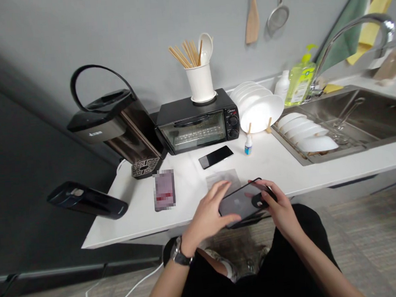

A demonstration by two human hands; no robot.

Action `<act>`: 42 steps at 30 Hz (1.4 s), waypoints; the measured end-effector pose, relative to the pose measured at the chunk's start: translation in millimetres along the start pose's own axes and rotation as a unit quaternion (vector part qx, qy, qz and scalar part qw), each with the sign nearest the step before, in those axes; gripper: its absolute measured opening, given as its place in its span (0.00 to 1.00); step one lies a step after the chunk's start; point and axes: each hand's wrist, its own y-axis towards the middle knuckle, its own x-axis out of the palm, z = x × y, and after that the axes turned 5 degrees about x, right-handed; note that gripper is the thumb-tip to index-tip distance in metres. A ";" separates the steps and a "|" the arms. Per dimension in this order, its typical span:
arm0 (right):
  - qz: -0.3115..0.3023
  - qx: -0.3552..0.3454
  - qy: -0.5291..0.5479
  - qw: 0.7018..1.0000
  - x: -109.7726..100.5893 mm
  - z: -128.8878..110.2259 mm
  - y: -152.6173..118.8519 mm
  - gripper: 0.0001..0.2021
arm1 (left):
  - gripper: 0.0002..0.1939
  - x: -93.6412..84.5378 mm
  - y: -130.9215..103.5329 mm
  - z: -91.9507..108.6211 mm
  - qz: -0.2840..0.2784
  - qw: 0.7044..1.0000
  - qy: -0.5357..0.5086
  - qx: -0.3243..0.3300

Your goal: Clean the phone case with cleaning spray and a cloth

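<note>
Near the counter's front edge, both my hands grip a phone (241,204) with a grey, matte back and a black rim, which may be a case. My left hand (209,213) clasps its left end, thumb along the near edge. Around the right end is my right hand (281,206), its thumb by the dark camera area. Partly behind the held phone lies a thin translucent sheet (222,178). A second phone (216,156) rests flat beyond it, dark screen up. To its right stands a small white bottle (248,146) with a blue label.
A blurred-out purple item (164,189), a dark bottle (88,201) and a black drink dispenser (122,126) are at left. Behind stands a toaster oven (198,126) bearing a white utensil holder (200,82). Plates (261,112) and a sink (379,122) with bowls lie right.
</note>
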 end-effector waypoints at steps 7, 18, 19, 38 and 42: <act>-0.057 -0.100 -0.164 0.980 36.2 -1.2 38.3 0.25 | 0.45 17.8 -70.3 3.6 0.120 0.976 0.141 -0.115; 0.003 -0.241 -0.524 0.817 6.5 13.9 109.8 0.16 | 0.41 -4.9 -103.1 -25.8 0.157 0.953 0.202 -0.160; 0.001 -0.231 -0.503 0.833 -0.5 7.7 106.3 0.17 | 0.40 -6.2 -99.2 -27.9 0.153 0.955 0.201 -0.157; -0.064 -0.337 -0.642 0.686 17.4 17.3 64.1 0.25 | 0.47 14.4 10.6 -56.6 0.071 0.994 0.038 -0.070; -0.140 -0.342 -0.607 0.703 64.3 25.3 46.2 0.25 | 0.47 16.6 10.9 -55.9 0.071 0.993 0.044 -0.079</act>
